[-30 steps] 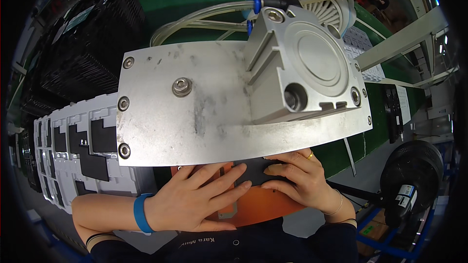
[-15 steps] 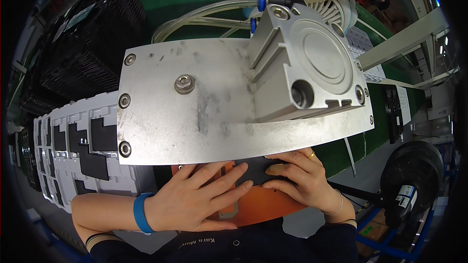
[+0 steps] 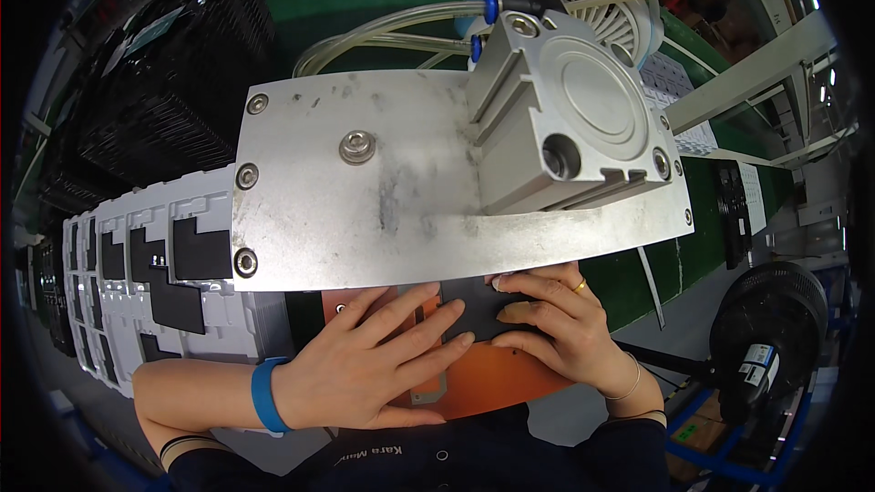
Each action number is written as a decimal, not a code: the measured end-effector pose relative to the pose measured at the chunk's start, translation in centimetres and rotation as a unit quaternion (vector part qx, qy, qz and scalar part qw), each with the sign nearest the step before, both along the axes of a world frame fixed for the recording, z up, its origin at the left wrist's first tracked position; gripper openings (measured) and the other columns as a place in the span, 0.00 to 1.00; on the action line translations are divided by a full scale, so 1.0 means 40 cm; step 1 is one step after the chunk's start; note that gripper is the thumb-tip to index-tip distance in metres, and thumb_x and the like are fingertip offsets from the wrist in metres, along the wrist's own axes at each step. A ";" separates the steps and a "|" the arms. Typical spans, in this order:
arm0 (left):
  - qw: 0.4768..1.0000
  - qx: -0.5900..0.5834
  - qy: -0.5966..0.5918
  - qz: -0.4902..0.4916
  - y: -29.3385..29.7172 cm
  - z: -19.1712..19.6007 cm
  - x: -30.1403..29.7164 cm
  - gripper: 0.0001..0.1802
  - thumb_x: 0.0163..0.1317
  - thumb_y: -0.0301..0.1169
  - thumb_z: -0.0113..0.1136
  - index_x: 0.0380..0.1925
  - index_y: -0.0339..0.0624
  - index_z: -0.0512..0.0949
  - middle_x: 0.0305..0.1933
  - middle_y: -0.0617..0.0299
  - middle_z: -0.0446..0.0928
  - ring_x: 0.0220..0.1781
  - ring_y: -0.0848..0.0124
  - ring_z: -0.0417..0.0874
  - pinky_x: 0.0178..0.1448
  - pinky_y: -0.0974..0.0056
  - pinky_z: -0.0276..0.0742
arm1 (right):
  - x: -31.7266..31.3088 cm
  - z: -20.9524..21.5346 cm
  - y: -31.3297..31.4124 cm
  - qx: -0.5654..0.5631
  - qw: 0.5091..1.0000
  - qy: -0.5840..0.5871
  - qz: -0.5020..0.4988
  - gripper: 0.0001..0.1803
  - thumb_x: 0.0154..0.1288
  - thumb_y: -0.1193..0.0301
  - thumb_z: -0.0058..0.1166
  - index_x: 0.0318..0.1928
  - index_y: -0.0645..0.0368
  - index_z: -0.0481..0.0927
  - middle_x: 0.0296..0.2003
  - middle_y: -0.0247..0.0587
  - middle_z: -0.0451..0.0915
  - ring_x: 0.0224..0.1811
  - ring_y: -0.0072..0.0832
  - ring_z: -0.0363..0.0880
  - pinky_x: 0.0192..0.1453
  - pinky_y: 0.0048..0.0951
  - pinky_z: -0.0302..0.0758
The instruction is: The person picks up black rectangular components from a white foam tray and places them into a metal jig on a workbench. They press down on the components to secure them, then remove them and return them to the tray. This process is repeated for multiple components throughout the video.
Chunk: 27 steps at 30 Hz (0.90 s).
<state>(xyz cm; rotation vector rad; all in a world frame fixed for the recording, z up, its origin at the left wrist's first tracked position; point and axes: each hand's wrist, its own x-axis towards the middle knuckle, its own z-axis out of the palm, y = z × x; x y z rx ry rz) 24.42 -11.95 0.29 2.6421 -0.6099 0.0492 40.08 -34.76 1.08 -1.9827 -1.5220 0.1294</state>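
Note:
Below the front edge of a big metal press plate [image 3: 365,237], an orange board [image 3: 510,378] lies in front of me with a dark grey flat piece [image 3: 474,310] on it. My left hand [image 3: 374,364], with a blue band at its wrist, lies palm down with fingers spread across the orange board; its fingertips reach the grey piece's left side. My right hand [image 3: 561,319] has its fingers bent and thumb pressed around the grey piece's right side. The far part of the grey piece is hidden under the plate.
A square air cylinder [image 3: 570,118] with clear hoses [image 3: 392,23] sits on the plate. White trays holding black angular pieces [image 3: 200,251] stand at left, with black crates [image 3: 173,82] behind. A white fan [image 3: 592,0] is beyond, and a black round fixture [image 3: 766,337] stands at right.
The metal plate appears slightly higher and its left edge farther right, so a little more of the orange board and grey piece shows. Both hands stay almost in place.

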 end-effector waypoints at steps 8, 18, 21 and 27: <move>1.000 -0.002 -0.011 -0.001 -0.001 -0.001 -0.003 0.40 0.62 0.69 0.54 0.63 0.54 0.77 0.72 0.55 0.69 0.72 0.50 0.66 0.75 0.41 0.56 | -0.004 -0.002 -0.002 -0.002 1.000 0.004 -0.005 0.15 0.51 0.65 0.73 0.37 0.56 0.84 0.54 0.38 0.82 0.54 0.35 0.76 0.57 0.35 0.75; 0.999 -0.006 -0.042 -0.005 0.000 0.009 -0.003 0.39 0.61 0.64 0.59 0.65 0.52 0.75 0.72 0.50 0.67 0.72 0.47 0.65 0.73 0.42 0.60 | 0.006 0.037 0.005 -0.056 0.998 0.025 0.020 0.14 0.55 0.70 0.70 0.40 0.55 0.80 0.54 0.40 0.76 0.55 0.40 0.73 0.60 0.38 0.72; 0.997 -0.064 -0.052 0.011 0.000 0.032 -0.011 0.37 0.61 0.56 0.66 0.65 0.47 0.74 0.70 0.47 0.68 0.70 0.46 0.68 0.71 0.45 0.65 | 0.002 0.057 0.004 -0.055 0.995 0.088 0.012 0.16 0.53 0.74 0.71 0.41 0.56 0.79 0.52 0.41 0.75 0.54 0.43 0.74 0.59 0.39 0.74; 0.926 -0.349 0.054 0.132 0.008 0.079 -0.055 0.31 0.60 0.30 0.72 0.63 0.36 0.74 0.57 0.50 0.79 0.55 0.61 0.84 0.57 0.62 0.80 | -0.021 0.069 -0.014 0.038 0.888 0.453 -0.067 0.19 0.53 0.86 0.72 0.40 0.61 0.74 0.44 0.35 0.74 0.50 0.22 0.77 0.58 0.28 0.79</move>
